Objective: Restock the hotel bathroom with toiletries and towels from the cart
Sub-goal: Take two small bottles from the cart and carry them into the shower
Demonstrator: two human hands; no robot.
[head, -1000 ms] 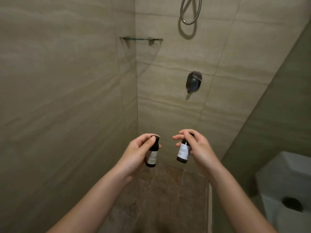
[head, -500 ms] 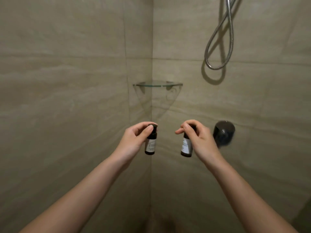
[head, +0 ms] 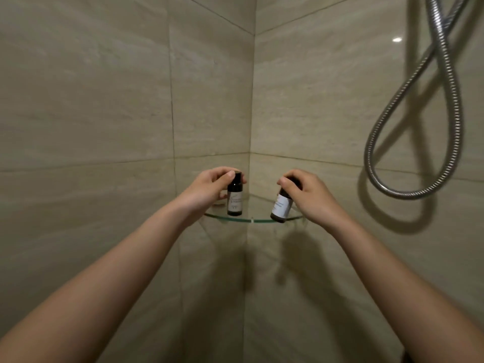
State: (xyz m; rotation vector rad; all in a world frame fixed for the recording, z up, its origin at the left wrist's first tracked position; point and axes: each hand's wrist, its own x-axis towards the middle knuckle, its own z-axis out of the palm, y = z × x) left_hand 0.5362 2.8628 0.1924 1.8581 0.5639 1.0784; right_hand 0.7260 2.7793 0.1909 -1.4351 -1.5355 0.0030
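A glass corner shelf (head: 252,220) is fixed in the corner of the tiled shower. My left hand (head: 207,191) grips a small dark toiletry bottle (head: 235,199) by its cap; the bottle is upright over the shelf's left side, its base at the glass. My right hand (head: 307,196) holds a second dark bottle with a white label (head: 282,206), tilted, its base at the shelf's front right edge. Whether either bottle rests on the glass I cannot tell.
Beige tiled walls meet in the corner behind the shelf. A chrome shower hose (head: 419,153) hangs in a loop on the right wall, to the right of my right hand.
Both hands have risen and reached forward with the bottles, from below the shelf to the shelf's level. The view has tilted up; the round tap knob is out of view.
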